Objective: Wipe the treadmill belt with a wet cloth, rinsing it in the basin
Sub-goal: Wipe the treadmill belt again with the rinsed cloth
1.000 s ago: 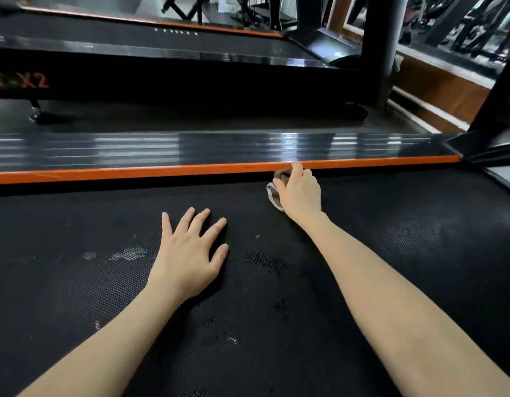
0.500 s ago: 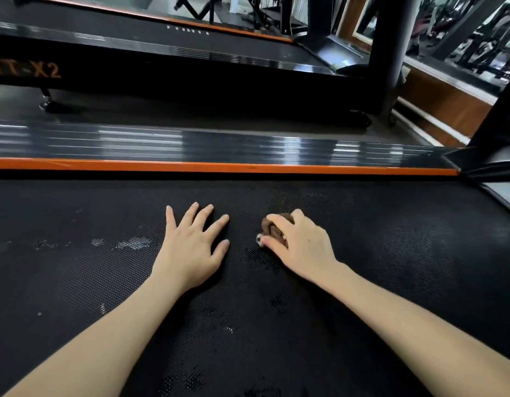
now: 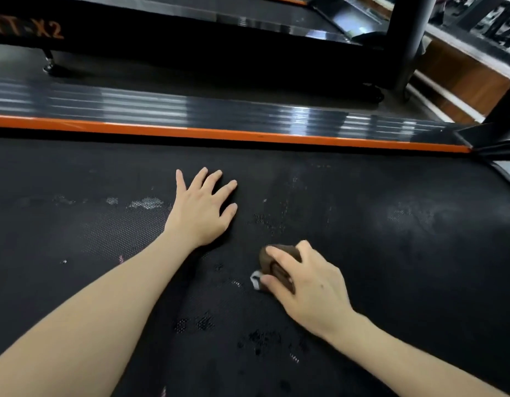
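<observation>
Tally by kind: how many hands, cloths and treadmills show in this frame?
Hands: 2, left hand flat on the belt, right hand gripping the cloth
Cloths: 1, brown
Treadmills: 2, this one and the neighbouring treadmill
Total: 5

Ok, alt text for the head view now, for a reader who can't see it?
A person's right hand grips a bunched brown cloth on the black treadmill belt; left hand lies flat beside it. Pale smudges mark the belt; an orange-edged side rail runs along its far edge.
</observation>
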